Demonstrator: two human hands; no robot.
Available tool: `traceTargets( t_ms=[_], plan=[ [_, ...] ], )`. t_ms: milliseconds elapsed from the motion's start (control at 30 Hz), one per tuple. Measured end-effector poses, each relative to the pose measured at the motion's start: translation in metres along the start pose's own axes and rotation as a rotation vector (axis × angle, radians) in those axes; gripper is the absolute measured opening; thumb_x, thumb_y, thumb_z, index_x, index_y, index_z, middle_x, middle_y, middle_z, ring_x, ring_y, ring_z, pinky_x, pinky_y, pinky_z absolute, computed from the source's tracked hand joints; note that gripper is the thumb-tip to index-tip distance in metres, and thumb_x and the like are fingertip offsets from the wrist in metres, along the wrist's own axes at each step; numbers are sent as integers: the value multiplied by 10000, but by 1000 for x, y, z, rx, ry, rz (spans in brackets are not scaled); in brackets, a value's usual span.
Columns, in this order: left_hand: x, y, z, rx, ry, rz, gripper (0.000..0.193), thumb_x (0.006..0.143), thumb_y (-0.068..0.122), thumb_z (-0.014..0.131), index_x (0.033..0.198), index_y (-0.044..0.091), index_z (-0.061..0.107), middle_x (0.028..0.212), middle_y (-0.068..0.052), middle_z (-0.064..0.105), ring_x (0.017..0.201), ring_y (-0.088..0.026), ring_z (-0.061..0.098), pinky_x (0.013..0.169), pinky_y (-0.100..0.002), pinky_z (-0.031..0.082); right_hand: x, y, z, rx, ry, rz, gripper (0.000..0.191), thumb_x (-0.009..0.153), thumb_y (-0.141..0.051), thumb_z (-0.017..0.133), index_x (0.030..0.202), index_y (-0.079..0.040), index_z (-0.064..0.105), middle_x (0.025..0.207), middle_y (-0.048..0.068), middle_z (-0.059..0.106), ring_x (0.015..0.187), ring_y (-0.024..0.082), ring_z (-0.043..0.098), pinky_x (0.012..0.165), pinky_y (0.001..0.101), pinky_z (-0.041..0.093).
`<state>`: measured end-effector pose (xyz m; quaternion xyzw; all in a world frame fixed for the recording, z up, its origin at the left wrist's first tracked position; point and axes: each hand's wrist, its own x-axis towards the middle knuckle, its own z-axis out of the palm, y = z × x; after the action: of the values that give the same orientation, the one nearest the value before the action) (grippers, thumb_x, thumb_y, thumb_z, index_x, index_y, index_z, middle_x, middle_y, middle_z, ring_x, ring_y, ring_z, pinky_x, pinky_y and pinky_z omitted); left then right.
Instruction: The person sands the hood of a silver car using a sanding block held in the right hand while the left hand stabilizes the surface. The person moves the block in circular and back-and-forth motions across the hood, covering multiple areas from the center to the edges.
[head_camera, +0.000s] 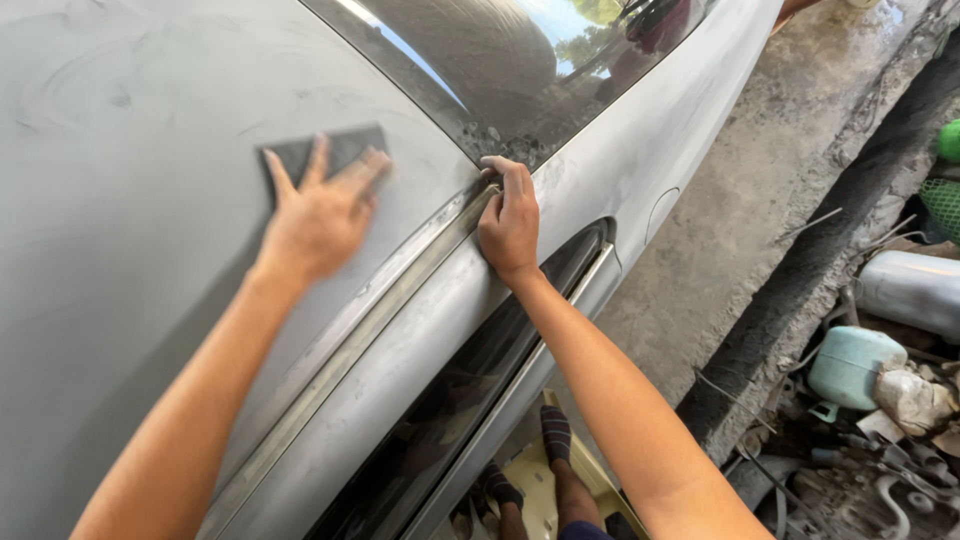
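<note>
Left hand (318, 218) presses a grey sanding pad (325, 152) flat on the car roof (120, 130), fingers spread; right hand (510, 222) braces, curled on the roof edge (440, 250)

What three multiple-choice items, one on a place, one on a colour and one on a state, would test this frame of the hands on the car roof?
1. Where does the left hand rest?
A. On the rear glass
B. On a pad on the roof
C. On the ground

2. What colour is the pad?
A. Dark grey
B. Bright red
C. Yellow

3. How is the right hand placed?
A. Raised clear of the car
B. Holding a spray can
C. Fingers curled on the roof edge by the rear glass

Answers:
1. B, its spread fingers press the pad flat on the roof.
2. A, the pad shows dark grey against the paler dull panel.
3. C, its fingertips hook over the channel beside the rear glass, with no tool in it.
</note>
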<state>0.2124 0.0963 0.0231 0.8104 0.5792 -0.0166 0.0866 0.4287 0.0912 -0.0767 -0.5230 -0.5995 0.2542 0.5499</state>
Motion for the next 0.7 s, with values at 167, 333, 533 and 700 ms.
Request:
traceTargets(
  t_ms=[167,333,533,700],
  plan=[
    [14,38,-3,65,32,136,518,1046,418,363,1551,310,401,1593,93,394,1529,-357,211,1139,-794,-20,3,-3,1,-27,10,-3,430,858,132,480,1236,-31,605,1138,177,630,1063,331,649,962,418,520],
    [29,-13,-37,12,187,-252,464,1073,349,397,1516,242,485,1619,39,436,1498,-495,246,1052,-884,37,3,-7,1,-45,-7,-14,466,841,141,438,1239,-29,609,1148,180,634,1082,340,652,973,418,519],
    [-35,18,12,85,129,68,530,1011,365,433,1530,265,473,1600,37,388,1480,-465,212,1076,-852,17,1,-10,3,-35,-13,-20,443,853,137,454,1237,-18,611,1173,188,627,1085,345,642,979,419,512],
    [47,-18,10,13,67,-160,521,1042,448,364,1541,306,416,1636,77,325,1528,-418,169,1101,-836,-46,4,-12,5,-36,-15,-2,418,866,131,446,1213,-19,624,1166,179,641,1064,322,663,960,405,529]
  ],
)
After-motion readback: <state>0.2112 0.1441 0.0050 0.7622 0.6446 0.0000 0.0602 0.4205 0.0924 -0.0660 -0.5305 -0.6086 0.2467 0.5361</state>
